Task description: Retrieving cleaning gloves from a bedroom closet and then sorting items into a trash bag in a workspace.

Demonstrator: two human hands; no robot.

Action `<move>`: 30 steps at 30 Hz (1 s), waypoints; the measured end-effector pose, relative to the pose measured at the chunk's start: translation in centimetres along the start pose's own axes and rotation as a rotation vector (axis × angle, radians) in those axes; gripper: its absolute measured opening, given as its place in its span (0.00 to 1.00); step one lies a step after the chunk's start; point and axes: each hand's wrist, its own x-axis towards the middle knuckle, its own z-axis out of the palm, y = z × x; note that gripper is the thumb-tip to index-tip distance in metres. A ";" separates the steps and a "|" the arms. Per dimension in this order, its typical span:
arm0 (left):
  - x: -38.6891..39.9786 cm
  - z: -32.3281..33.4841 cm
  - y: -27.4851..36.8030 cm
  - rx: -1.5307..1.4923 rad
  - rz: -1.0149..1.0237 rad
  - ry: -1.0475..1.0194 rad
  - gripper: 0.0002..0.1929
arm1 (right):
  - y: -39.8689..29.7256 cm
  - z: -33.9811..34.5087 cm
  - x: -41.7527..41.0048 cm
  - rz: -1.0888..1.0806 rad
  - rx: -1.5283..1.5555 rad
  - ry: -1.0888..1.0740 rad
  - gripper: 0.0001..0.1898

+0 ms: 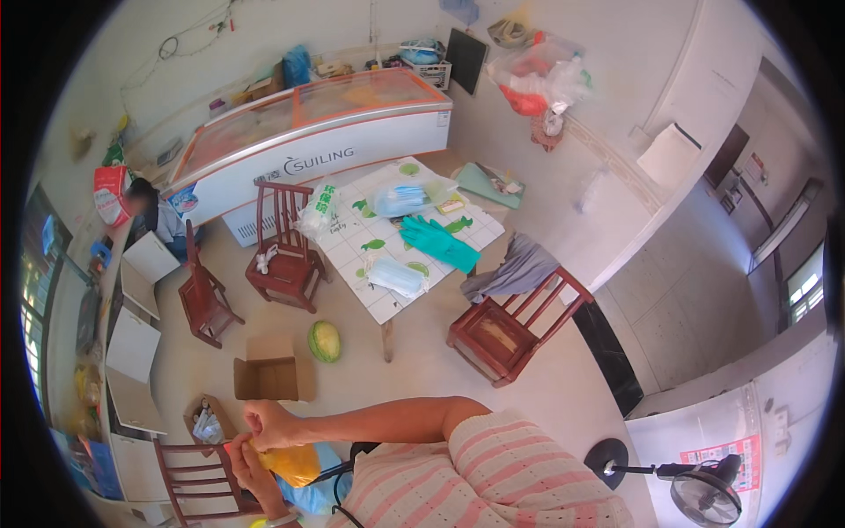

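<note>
At the bottom of the view, my right hand [270, 426] and my left hand [256, 474] are close together. Both have their fingers closed at the neck of a yellow plastic bag [296, 464]; its contents cannot be made out. A small red-orange bit shows by my left fingertips. A light blue plastic bag or sheet [313, 498] lies behind the yellow bag, partly hidden by it. Beside my left hand stands a dark red wooden chair [201, 476]. Just beyond my hands is an open carton [208, 422] with clear plastic items inside.
An open cardboard box [272, 377] and a watermelon [325, 341] sit on the floor. The table [346, 247] bears green rubber gloves [441, 244] and face masks [399, 276]. Red chairs [498, 336] surround it. Cabinet doors [135, 343] hang open at left, near a crouching person [165, 221]. A fan [706, 498] stands right.
</note>
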 end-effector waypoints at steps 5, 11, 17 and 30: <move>0.9 2.7 2.5 0.258 0.133 -0.192 0.14 | 1.0 -2.2 0.1 0.081 -0.012 0.125 0.13; 1.1 4.8 4.5 0.546 0.231 -0.278 0.27 | -0.1 -2.7 0.2 0.009 -0.070 0.161 0.13; 1.6 5.1 4.0 0.675 0.311 -0.106 0.24 | -0.4 -1.9 0.7 -0.125 -0.090 0.125 0.12; 1.3 3.3 0.5 1.013 0.331 0.017 0.07 | -1.1 -0.8 -0.5 -0.119 -0.231 -0.053 0.13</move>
